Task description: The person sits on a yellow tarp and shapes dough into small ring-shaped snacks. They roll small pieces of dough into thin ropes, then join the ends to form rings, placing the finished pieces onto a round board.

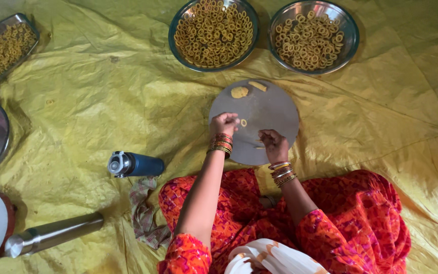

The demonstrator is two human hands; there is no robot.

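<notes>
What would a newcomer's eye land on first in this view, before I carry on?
Probably the two round metal bowls heaped with small yellow dough rings at the top, bright against the yellow sheet. Next, the round grey board at centre, where the left hand and right hand, both wrists stacked with bangles, work thin dough pieces. A blue bottle lies on its side at the left.

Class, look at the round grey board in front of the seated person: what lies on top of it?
On the round board lie two lumps of dough, one small dough ring and thin dough strips near the right hand. The left hand rests on its edge; whatever lies beneath either hand is hidden.
</notes>
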